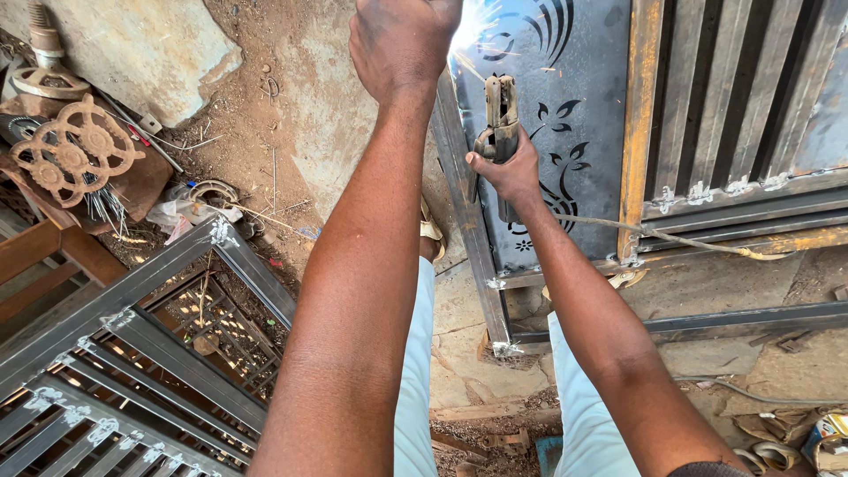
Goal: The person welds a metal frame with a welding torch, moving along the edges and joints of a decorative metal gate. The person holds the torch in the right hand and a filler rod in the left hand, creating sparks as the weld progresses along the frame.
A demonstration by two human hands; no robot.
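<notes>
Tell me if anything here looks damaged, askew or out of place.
The tall orange-brown steel upright of the metal gate is heavily rusted, unlike the grey decorated sheet panel beside it. The right hand holds a worn metal electrode holder near a bright welding glare, while the left hand is bare beside it.

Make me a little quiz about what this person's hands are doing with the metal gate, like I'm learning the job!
1. True or false: the right hand grips a welding electrode holder.
2. Which is the left hand doing? A) resting on the ground B) raised up near the bright welding glare C) holding a hammer
3. Fill in: the metal gate panel has leaf and swirl shapes ____ out of it.

Key: 1 true. 2 B. 3 cut.
</notes>
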